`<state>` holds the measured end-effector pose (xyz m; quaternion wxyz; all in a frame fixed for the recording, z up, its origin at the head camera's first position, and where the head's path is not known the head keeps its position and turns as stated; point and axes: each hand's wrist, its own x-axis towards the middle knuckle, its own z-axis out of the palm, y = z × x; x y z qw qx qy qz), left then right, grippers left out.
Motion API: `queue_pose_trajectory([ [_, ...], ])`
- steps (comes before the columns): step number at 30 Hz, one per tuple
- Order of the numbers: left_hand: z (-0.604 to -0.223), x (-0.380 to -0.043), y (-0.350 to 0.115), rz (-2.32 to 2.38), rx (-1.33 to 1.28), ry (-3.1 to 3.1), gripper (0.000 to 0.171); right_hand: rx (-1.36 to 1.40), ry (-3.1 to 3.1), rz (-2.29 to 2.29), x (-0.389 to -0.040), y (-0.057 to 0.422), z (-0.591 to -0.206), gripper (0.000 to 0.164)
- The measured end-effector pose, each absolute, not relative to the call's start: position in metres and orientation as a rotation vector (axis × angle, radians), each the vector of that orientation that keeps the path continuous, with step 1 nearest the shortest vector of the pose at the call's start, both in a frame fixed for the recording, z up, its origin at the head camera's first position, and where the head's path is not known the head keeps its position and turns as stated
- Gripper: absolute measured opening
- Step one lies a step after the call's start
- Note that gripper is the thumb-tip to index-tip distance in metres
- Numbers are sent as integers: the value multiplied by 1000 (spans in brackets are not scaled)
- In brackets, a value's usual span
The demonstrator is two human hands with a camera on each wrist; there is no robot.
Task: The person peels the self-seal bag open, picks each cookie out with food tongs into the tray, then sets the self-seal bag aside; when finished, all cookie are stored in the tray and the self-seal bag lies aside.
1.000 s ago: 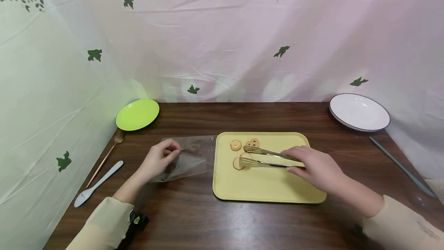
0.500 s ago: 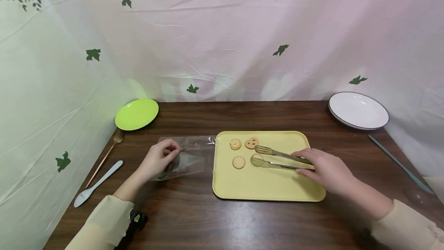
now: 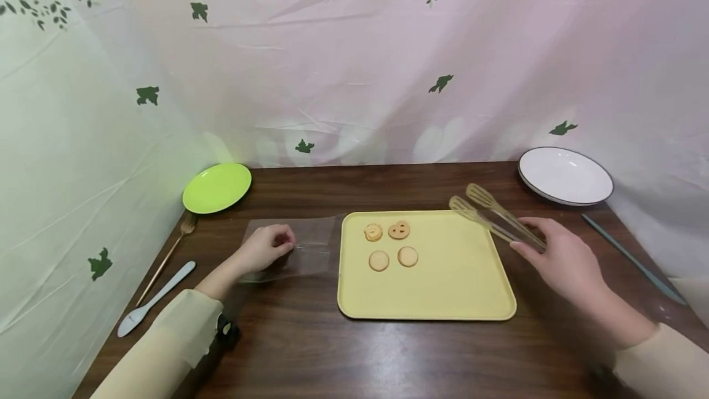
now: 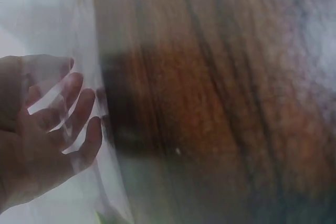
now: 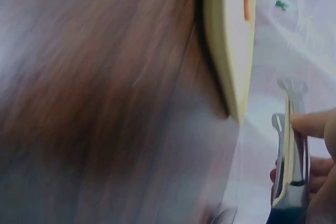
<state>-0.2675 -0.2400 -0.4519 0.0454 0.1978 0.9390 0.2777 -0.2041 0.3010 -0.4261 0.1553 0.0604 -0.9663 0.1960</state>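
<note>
My left hand [image 3: 267,246] pinches the edge of a clear plastic bag [image 3: 318,233] that lies on the table left of the yellow tray [image 3: 437,300]. In the left wrist view the fingers [image 4: 81,111] show through the clear film. Metal tongs [image 3: 480,196] are in my right hand [image 3: 567,260], raised over the tray's right back corner, their tips apart with nothing between them. On the tray lie a ring-patterned cookie [image 3: 373,232], a pretzel-shaped cookie [image 3: 399,230] and two plain round cookies [image 3: 407,257].
A green plate [image 3: 217,188] stands at the back left, a white dish [image 3: 565,176] at the back right. A fork [image 3: 166,257] and a pale blue spreader [image 3: 157,297] lie along the left edge. A grey-blue knife [image 3: 631,257] lies at the right. A patterned cloth [image 3: 360,79] hangs behind.
The tongs set one round cookie down, shifted right on the tray, and let go of it. My right hand then moved right and up with them. The left hand shifted slightly at the bag.
</note>
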Motion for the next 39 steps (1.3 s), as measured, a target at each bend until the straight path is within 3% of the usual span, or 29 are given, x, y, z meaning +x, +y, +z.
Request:
queue_pose_trajectory([
  [13,-453,-270,-216,474,796,2955,12,-212,-2958,508,-201,347,-445,71],
  [27,-454,-257,-206,4,787,3121,12,-178,-3043,488,-204,352,-453,78],
  [39,-435,-265,-214,243,691,3029,31,-111,-3175,419,-219,346,-444,99],
])
